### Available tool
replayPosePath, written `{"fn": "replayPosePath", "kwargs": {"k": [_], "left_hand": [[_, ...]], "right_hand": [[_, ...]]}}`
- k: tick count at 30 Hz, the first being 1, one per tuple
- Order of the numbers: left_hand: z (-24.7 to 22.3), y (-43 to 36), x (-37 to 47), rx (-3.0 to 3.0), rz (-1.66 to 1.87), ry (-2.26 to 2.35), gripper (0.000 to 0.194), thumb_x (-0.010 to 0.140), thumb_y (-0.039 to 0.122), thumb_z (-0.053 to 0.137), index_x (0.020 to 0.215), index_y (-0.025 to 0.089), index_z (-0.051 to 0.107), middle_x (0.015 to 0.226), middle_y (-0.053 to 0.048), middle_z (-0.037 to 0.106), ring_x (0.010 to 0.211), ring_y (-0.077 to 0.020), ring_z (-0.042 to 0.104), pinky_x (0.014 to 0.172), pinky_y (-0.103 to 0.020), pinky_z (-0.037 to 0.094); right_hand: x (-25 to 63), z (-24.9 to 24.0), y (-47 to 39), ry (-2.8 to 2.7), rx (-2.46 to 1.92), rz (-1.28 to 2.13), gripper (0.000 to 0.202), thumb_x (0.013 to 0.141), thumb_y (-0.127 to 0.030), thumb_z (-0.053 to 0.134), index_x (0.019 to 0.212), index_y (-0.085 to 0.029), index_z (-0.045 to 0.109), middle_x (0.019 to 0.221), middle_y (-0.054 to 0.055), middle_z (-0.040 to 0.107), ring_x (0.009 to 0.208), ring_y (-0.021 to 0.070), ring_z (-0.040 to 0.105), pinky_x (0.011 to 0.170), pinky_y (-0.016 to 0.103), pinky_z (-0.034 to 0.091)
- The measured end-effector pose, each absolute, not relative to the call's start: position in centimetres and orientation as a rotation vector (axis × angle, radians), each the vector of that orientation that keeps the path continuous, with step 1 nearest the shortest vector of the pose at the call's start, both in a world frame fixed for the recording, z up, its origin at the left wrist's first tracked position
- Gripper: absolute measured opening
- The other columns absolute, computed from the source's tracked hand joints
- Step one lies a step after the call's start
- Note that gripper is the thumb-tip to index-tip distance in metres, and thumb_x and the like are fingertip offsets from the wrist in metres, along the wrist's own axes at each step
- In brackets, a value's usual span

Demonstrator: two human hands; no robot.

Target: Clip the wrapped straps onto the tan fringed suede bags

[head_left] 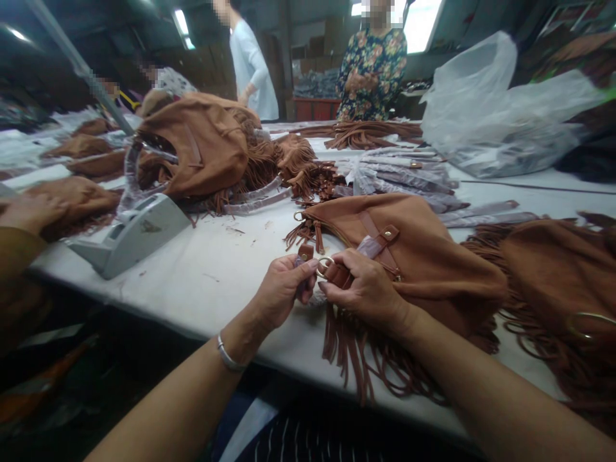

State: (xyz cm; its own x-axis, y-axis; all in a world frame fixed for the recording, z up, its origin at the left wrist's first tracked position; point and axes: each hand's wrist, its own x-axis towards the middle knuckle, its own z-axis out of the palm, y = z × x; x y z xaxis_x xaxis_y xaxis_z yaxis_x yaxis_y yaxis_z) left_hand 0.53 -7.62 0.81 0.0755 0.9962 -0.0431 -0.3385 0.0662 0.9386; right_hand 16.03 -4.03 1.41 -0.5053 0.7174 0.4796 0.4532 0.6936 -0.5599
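Note:
A brown fringed handbag (409,237) lies on its side in front of me on the white table. My right hand (368,285) pinches a brown leather tab (338,274) that carries a gold metal ring (325,267), close to the bag's near end. Just left of the ring, my left hand (283,285) is closed on a strap end (305,253), brown with a snap and partly in clear plastic wrap. The left thumb reaches the ring's edge. Fringe (353,346) hangs below my right hand over the table's front edge.
Another brown bag (202,147) and a grey tape dispenser (139,234) stand at left, beside a co-worker's hand (33,212). Plastic-wrapped straps (394,173) lie behind the handbag. A white plastic bag (505,115) sits back right, a fringed bag (563,276) at right. Two people stand across the table.

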Motion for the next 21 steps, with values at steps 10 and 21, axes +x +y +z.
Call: {"fn": "replayPosePath", "kwargs": {"k": [10,21], "left_hand": [[2.5,-5.8,-0.7,0.759,0.945,0.873,0.019,0.064,0.019,0.07,0.067,0.01,0.054,0.049,0.006,0.04,0.038,-0.0009,0.032,0.03,-0.01,0.021],[2.5,-4.6,-1.7,0.786,0.789,0.892,0.018,0.065,0.019,0.069,0.069,0.008,0.056,0.05,0.005,0.042,0.039,-0.0012,0.032,0.031,-0.01,0.024]], "right_hand": [[16.1,1.5,-4.5,-2.241,-0.833,0.658,0.027,0.071,-0.022,0.058,0.097,-0.017,0.055,0.076,0.0,0.058,0.063,0.0116,0.052,0.059,0.023,0.04],[16.3,1.0,-4.5,-2.411,-0.908,0.168,0.02,0.081,-0.034,0.055,0.086,-0.015,0.057,0.078,0.004,0.054,0.068,0.0143,0.048,0.065,0.026,0.036]]}}
